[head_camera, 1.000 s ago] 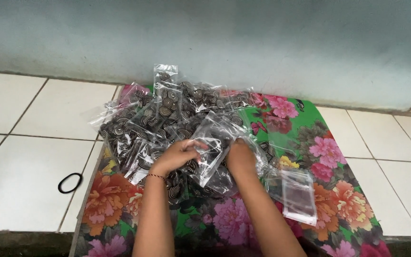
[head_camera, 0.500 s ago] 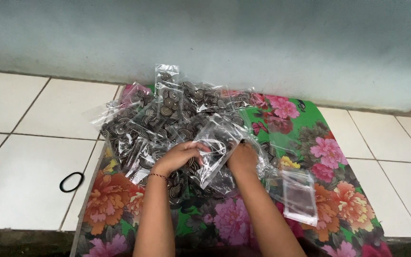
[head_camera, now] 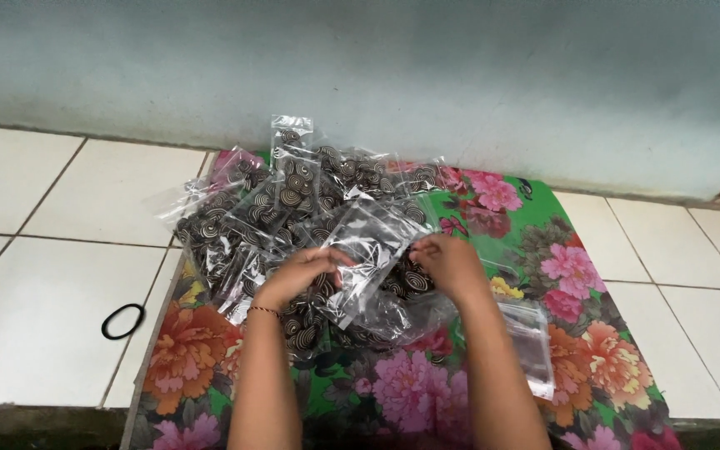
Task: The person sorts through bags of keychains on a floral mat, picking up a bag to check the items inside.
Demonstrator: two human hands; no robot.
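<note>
My left hand (head_camera: 297,275) and my right hand (head_camera: 450,262) together grip one clear plastic bag (head_camera: 367,250), stretched between them above the cloth. Dark patterned pieces show through it. Just behind and under the hands lies a heap of several clear bags (head_camera: 293,208) filled with dark, cream-swirled round pieces. A thin bracelet sits on my left wrist.
A bright green floral cloth (head_camera: 577,333) covers the floor under the heap. A flat, clear bag (head_camera: 531,346) lies on it by my right forearm. A black elastic ring (head_camera: 122,321) rests on the white tiles at the left. A grey wall runs along the back.
Both hands stay on the same bag; my right hand has shifted slightly up and right, pulling the bag a little tauter. The heap has not moved.
</note>
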